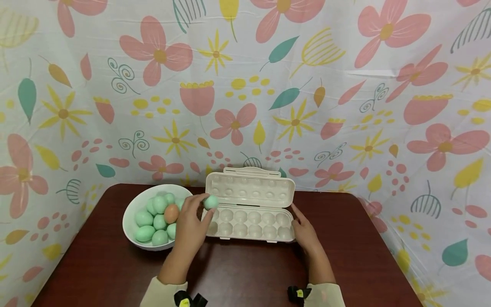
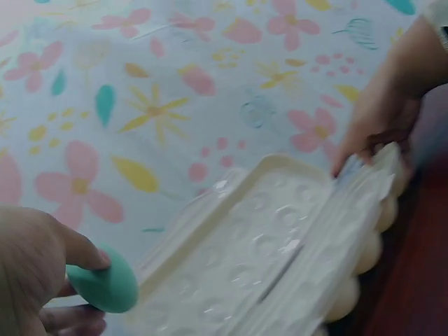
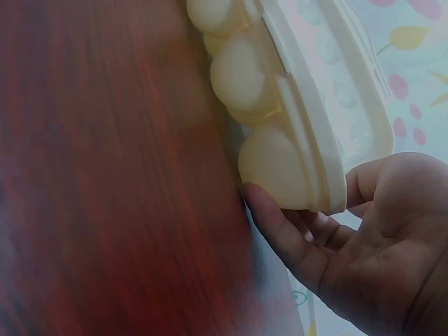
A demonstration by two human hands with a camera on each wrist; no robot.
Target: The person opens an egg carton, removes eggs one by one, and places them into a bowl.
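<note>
My left hand pinches a green egg between thumb and fingertips, above the left end of a cream plastic egg carton. The carton lies with its lid raised at the back, and the cups in view hold no eggs; the hand hides some at the left. In the left wrist view the same egg shows at the fingertips, beside the lid. My right hand holds the carton's right end; in the right wrist view its thumb and fingers curl around that corner.
A white bowl stands left of the carton, filled with several green eggs and one brown egg. Both sit on a dark red-brown table. Behind the table hangs a flower-printed cloth.
</note>
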